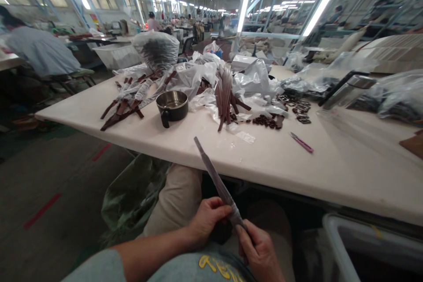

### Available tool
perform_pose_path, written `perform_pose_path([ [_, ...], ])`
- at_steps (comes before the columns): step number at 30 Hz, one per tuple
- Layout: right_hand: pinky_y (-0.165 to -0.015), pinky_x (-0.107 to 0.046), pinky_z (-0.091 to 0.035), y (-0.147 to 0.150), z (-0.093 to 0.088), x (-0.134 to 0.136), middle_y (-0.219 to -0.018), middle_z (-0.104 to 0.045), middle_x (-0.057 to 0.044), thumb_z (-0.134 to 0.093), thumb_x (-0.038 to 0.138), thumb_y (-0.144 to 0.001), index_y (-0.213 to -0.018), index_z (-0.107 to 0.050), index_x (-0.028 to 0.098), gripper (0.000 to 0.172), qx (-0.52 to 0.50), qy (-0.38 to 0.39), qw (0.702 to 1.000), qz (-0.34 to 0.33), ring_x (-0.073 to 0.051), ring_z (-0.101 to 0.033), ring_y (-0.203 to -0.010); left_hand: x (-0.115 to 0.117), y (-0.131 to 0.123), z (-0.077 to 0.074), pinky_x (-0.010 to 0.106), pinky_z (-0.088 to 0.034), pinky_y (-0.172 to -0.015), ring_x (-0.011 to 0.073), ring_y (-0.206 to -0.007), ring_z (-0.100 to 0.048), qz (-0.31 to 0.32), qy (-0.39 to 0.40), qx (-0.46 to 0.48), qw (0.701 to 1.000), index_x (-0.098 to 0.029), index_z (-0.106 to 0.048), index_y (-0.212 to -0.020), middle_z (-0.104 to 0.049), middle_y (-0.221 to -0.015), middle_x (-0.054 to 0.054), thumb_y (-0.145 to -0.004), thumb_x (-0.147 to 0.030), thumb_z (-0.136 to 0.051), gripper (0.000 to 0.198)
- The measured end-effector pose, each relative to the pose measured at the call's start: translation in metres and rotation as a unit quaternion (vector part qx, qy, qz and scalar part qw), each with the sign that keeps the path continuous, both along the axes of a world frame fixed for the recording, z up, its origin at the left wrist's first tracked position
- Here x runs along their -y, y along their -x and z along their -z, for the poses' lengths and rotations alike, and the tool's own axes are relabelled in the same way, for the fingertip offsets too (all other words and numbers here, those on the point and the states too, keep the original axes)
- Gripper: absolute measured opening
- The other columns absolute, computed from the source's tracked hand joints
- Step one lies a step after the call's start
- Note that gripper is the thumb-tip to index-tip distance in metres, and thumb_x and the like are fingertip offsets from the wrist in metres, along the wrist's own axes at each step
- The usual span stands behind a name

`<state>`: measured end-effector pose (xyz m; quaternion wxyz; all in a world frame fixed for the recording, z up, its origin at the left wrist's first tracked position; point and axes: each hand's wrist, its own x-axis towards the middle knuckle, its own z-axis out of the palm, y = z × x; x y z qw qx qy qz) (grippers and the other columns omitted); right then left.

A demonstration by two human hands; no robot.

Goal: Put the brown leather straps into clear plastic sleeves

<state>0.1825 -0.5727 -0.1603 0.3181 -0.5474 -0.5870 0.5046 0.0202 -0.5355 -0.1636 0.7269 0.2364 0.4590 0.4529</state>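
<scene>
A long brown strap [216, 180], apparently wrapped in clear plastic film, slants up from my lap past the table's front edge. My left hand [209, 219] pinches its lower part between thumb and fingers. Just below, my right hand [256, 242] is closed around the strap's bottom end. On the table ahead lie a bundle of similar brown straps [224, 97] and, to the left, a pile of loose brown straps [124, 108]. Small dark rings [266, 121] and dark buckles [301, 110] are heaped right of the bundle.
A dark metal cup [172, 106] stands near the front edge. Thread snips [301, 142] lie at right, before a steel flask [350, 90]. Plastic bags [253, 77] crowd the back of the table [346, 163]. A plastic bin [340, 246] sits lower right, a green sack [132, 194] lower left.
</scene>
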Motion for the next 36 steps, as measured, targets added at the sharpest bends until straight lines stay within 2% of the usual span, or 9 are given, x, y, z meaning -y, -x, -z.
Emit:
perform_pose_path([
  [4,-0.042,-0.022,-0.032,0.000,-0.001,-0.005,-0.049,-0.045,0.004,-0.046,0.066,-0.092,-0.075,-0.058,0.018,0.053,-0.001,0.013,1.000,-0.015,-0.011,-0.041,-0.042,-0.005,0.002,0.001,0.025,-0.041,-0.060,0.0132,-0.063,-0.058,0.022,0.051,0.043,0.998,-0.011,-0.073,-0.083,-0.069,-0.074,0.005,-0.060,-0.041,-0.088,0.040],
  [9,-0.042,-0.022,-0.031,-0.007,0.003,0.001,-0.048,-0.044,0.005,-0.046,0.066,-0.092,-0.075,-0.056,0.018,0.051,0.006,0.035,0.999,-0.008,-0.010,-0.039,-0.042,-0.021,0.013,-0.007,0.025,-0.045,-0.068,0.0146,-0.072,-0.062,-0.079,0.034,0.044,0.995,-0.013,-0.073,-0.084,-0.071,-0.080,0.005,-0.057,-0.045,-0.090,0.045],
  [15,-0.042,-0.022,-0.033,-0.001,-0.001,-0.004,-0.050,-0.047,0.004,-0.046,0.063,-0.094,-0.075,-0.058,0.018,0.049,0.007,0.010,1.000,-0.002,-0.011,-0.042,-0.042,-0.011,0.006,-0.004,0.024,-0.043,-0.062,0.0133,-0.066,-0.059,0.005,0.019,0.017,1.000,-0.010,-0.075,-0.080,-0.070,-0.076,0.006,-0.063,-0.038,-0.088,0.035],
  [19,-0.041,-0.022,-0.032,-0.001,0.001,-0.005,-0.049,-0.046,0.005,-0.045,0.062,-0.094,-0.078,-0.059,0.017,0.049,-0.004,0.016,1.000,-0.011,-0.010,-0.041,-0.041,-0.017,0.008,-0.007,0.024,-0.046,-0.065,0.0165,-0.077,-0.064,-0.034,0.034,0.037,0.998,-0.014,-0.076,-0.095,-0.074,-0.093,0.009,-0.062,-0.042,-0.087,0.045],
  [21,-0.041,-0.021,-0.032,-0.001,0.003,-0.005,-0.049,-0.046,0.005,-0.046,0.061,-0.094,-0.079,-0.060,0.017,0.049,-0.009,0.021,1.000,-0.007,-0.010,-0.041,-0.041,-0.020,0.009,-0.008,0.026,-0.047,-0.070,0.0177,-0.080,-0.065,-0.060,0.031,0.049,0.997,-0.014,-0.076,-0.092,-0.074,-0.093,0.009,-0.062,-0.047,-0.086,0.046],
  [24,-0.041,-0.021,-0.032,-0.002,0.004,-0.004,-0.049,-0.047,0.005,-0.047,0.061,-0.094,-0.078,-0.060,0.017,0.049,-0.010,0.023,1.000,0.006,-0.010,-0.042,-0.041,-0.018,0.008,-0.008,0.027,-0.047,-0.069,0.0161,-0.071,-0.062,-0.020,0.015,0.012,1.000,-0.011,-0.075,-0.080,-0.072,-0.078,0.007,-0.064,-0.045,-0.086,0.039],
  [27,-0.040,-0.021,-0.032,-0.003,0.006,-0.004,-0.049,-0.047,0.005,-0.048,0.063,-0.092,-0.078,-0.059,0.017,0.049,-0.012,0.028,0.999,0.014,-0.010,-0.042,-0.040,-0.015,0.006,-0.010,0.026,-0.045,-0.067,0.0155,-0.068,-0.061,0.021,0.015,-0.010,1.000,-0.010,-0.076,-0.082,-0.072,-0.077,0.008,-0.063,-0.043,-0.087,0.040],
  [32,-0.040,-0.021,-0.032,-0.006,0.010,-0.002,-0.050,-0.047,0.004,-0.047,0.062,-0.094,-0.078,-0.060,0.018,0.049,-0.003,0.020,1.000,0.009,-0.010,-0.042,-0.040,-0.023,0.007,-0.011,0.030,-0.049,-0.077,0.0202,-0.082,-0.065,-0.060,0.007,0.043,0.997,-0.012,-0.077,-0.087,-0.074,-0.086,0.010,-0.060,-0.053,-0.086,0.050],
  [36,-0.041,-0.022,-0.033,-0.006,0.008,-0.003,-0.050,-0.048,0.004,-0.047,0.061,-0.094,-0.078,-0.059,0.018,0.048,0.004,0.009,1.000,0.019,-0.011,-0.044,-0.041,-0.020,0.005,-0.007,0.029,-0.047,-0.074,0.0183,-0.075,-0.063,0.008,0.004,-0.009,1.000,-0.010,-0.077,-0.082,-0.073,-0.079,0.009,-0.064,-0.045,-0.086,0.040],
])
